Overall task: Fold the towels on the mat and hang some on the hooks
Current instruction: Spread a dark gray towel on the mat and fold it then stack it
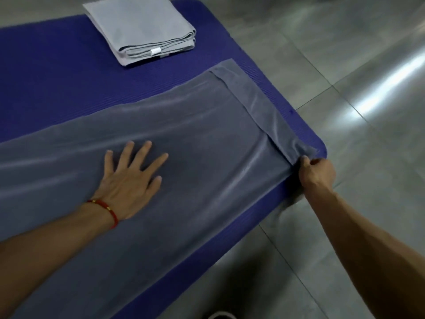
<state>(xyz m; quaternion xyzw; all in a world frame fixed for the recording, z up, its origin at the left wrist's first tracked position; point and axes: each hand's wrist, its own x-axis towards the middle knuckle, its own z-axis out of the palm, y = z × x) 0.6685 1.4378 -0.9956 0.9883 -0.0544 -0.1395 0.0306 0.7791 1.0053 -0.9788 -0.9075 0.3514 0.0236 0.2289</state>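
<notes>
Our left hand [128, 180] lies flat, fingers spread, pressing the grey towel [195, 143] spread on the mat [57, 72]. Right hand [316, 171] pinches its corner w/ curled fingers. Folded towel [140, 28] sits at mat's far end.

A blue-violet exercise mat [57, 72] with fine ribbing is seen on a glossy grey tiled floor [345, 54]. A slate-grey towel [207, 139] is spread over it, and a paler grey folded towel [140, 26] bears a white tag [155, 51]. A red cord bracelet [108, 209] with gold beads is worn.
</notes>
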